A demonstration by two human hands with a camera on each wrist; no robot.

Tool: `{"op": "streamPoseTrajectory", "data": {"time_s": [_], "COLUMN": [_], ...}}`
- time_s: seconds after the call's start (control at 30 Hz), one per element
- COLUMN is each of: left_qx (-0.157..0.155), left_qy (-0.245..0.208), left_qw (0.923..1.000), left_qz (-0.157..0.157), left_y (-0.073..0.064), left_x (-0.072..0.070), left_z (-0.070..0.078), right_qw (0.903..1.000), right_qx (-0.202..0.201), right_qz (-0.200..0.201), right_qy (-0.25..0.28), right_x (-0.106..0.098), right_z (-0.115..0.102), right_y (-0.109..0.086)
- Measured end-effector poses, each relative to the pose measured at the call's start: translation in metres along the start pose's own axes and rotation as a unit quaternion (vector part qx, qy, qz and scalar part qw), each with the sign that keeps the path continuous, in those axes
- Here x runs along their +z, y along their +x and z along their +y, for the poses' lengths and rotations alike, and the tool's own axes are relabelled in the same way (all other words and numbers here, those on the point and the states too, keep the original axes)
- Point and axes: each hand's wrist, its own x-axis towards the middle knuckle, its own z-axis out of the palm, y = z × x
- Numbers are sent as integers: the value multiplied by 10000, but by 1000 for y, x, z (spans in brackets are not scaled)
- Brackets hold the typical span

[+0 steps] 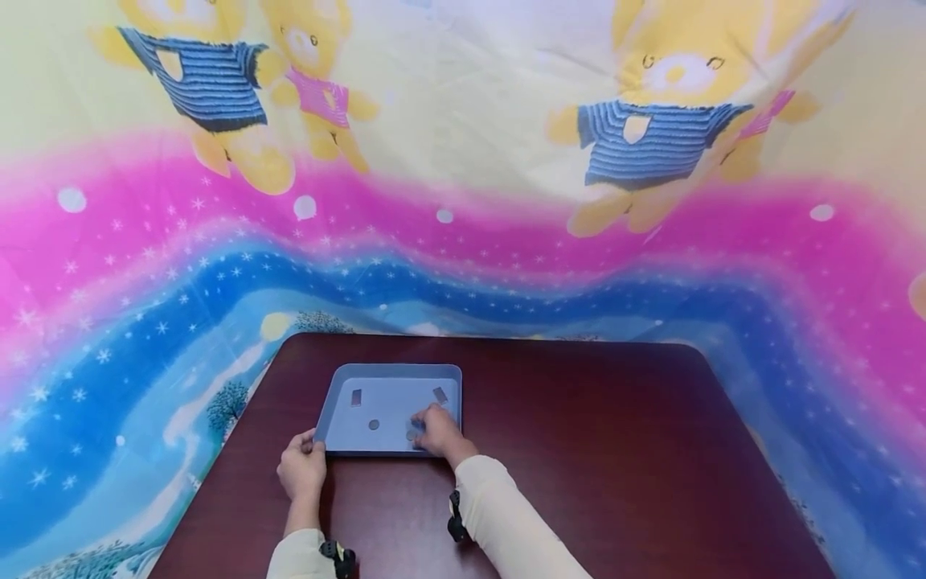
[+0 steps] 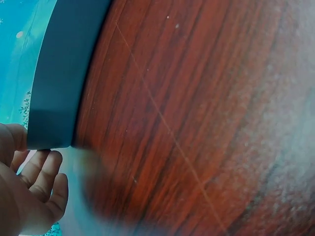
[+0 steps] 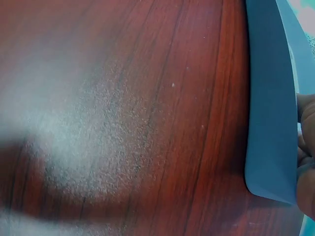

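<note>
Here, left hand (image 1: 302, 468) grips the tray (image 1: 394, 404) at one corner; right hand (image 1: 439, 431) inside, hold unclear; table (image 1: 593, 450) spreads rightward

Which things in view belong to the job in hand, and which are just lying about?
Job in hand, judging by the hands:
tray, corner held by the left hand
right disc, at the right hand; its grip is unclear
left disc, left rectangle, right rectangle, all in the tray

Just around:
table
printed cloth
wrist devices
</note>
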Motion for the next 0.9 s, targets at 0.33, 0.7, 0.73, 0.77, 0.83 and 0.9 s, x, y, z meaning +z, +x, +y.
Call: {"op": "streamPoseTrajectory", "data": {"time_s": [0.33,0.7,0.73,0.77,0.83,0.9], "left_qx": [-89,-23,-31,-39,-68,-102], "left_qy": [197,117,96,81,45,9], "left_qw": [9998,9997,9998,9998,9999,9999], "left_qz": [41,199,183,167,114,54], "left_y": [-5,2,2,1,1,1], "left_x": [3,6,5,4,3,1], "left_z": [-4,-3,-2,-2,-2,-2], "right_qw": [9995,9973,9973,9972,9972,9971], "right_qx": [275,680,679,671,670,682], "right_qz": [56,159,168,181,193,191], "right_qy": [-145,234,237,257,279,278], "right_x": [12,9,10,11,12,13], "right_z": [6,4,4,3,2,1], "right_y": [-3,6,6,6,7,8]}}
